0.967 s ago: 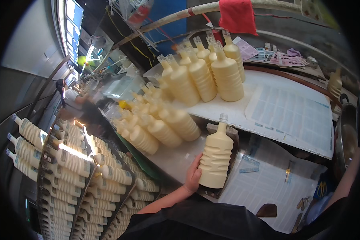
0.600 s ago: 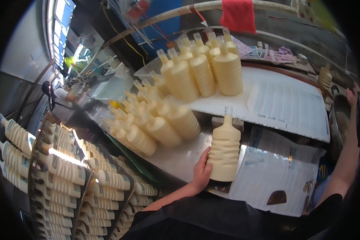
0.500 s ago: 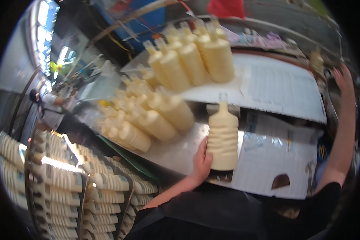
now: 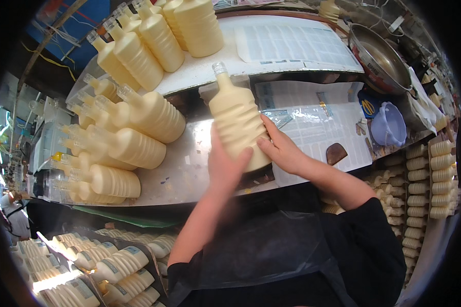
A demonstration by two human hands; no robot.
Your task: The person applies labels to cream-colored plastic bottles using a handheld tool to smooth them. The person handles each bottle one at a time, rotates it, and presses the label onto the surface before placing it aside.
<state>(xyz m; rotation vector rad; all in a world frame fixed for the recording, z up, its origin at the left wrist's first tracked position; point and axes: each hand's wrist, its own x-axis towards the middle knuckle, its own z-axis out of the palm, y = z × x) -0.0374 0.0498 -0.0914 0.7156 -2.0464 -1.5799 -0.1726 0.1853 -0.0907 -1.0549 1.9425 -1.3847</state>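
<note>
A cream-coloured ribbed bottle (image 4: 235, 110) with a clear neck stands before me at the front of the metal worktable (image 4: 174, 176), tilted slightly to the left. My left hand (image 4: 225, 161) is closed round its left side, somewhat blurred, with the thumb across the front. On the lower right side my right hand (image 4: 284, 148) grips the same bottle, its thumb on the front and fingers along the edge. Behind the bottle's shoulder is a small grey block (image 4: 208, 92). To the left, several similar bottles (image 4: 138, 146) stand close together on the table.
More cream bottles (image 4: 156, 38) stand on the raised white board (image 4: 312, 64) at the back. A metal pan (image 4: 379, 56), a lavender basin (image 4: 389, 125) and a brown scraper-like piece (image 4: 336, 153) lie to the right. Racks of bottles (image 4: 123, 263) flank the table below.
My right hand has come from the far right, by the pan, onto the bottle's right side. My left hand still holds the bottle. The view has turned toward the right.
</note>
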